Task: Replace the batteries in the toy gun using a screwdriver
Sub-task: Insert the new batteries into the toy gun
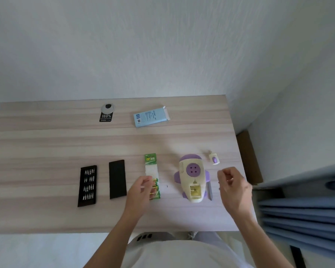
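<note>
Left grip [141,187] pinches the battery pack [152,176]; right grip [233,186], curled, contents unclear, hovers beside the toy gun [190,177].

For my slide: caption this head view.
Left hand grips the battery pack; right hand hovers beside the opened toy gun.

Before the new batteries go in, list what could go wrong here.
A small speck, possibly the screw, lies loose between the battery pack and the toy gun; a careless sweep could lose it.
The battery cover sits near the right edge of the table and might get knocked off.
</note>
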The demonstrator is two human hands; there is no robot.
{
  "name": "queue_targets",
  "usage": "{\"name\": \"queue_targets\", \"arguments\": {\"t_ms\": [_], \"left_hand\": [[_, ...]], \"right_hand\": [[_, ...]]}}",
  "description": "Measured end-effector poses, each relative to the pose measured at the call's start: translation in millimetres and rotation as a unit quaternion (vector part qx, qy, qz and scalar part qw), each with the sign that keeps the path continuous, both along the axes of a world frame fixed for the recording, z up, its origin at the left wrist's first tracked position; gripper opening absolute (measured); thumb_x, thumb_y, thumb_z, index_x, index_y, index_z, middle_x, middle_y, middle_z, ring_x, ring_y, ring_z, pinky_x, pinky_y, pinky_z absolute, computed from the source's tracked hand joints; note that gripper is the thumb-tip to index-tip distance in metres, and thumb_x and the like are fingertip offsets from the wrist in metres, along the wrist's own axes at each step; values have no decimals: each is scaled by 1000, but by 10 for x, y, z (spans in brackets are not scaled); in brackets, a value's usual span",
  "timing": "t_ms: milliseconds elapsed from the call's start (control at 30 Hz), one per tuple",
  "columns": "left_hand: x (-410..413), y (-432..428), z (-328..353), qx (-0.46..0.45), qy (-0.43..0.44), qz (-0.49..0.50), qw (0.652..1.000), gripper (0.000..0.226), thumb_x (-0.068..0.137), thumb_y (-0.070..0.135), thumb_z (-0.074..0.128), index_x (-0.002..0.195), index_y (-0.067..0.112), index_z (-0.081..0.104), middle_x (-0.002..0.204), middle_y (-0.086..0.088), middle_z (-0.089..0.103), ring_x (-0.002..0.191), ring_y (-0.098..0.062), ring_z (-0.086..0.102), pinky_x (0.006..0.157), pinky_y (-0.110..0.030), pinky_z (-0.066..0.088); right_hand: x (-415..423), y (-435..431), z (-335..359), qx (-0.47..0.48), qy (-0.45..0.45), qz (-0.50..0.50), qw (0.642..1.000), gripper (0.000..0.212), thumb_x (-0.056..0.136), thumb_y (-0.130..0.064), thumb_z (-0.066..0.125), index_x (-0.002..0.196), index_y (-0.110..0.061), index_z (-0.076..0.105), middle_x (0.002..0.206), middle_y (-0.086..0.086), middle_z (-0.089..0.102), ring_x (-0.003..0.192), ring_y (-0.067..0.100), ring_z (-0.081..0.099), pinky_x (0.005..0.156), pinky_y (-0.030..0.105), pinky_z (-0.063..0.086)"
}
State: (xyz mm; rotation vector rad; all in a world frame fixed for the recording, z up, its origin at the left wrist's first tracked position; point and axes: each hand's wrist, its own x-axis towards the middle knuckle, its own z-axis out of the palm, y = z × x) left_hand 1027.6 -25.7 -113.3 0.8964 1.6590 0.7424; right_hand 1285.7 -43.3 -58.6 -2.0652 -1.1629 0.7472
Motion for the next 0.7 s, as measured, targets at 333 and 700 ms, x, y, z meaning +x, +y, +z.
{"name": "queue_targets", "arguments": {"t_ms": [333,700], "left_hand": [[-837,194,-267,140,252,-255,923,9,97,15,59,103,17,66,96,4,62,78,-4,56,68,-16,46],[-767,396,-771,150,236,-338,898,17,95,25,65,110,19,71,102,2,64,83,-11,63,81,-26,55]], "right_hand": [[-1347,-56,-168,88,-127,219,964,15,88,-18,59,73,-19,53,64,-6,55,52,15,48,45,33,44],[-1776,489,-939,-99,-296,322,894,32,63,-2,85,80,-20,66,83,-1,58,48,22,57,33,30,43]]}}
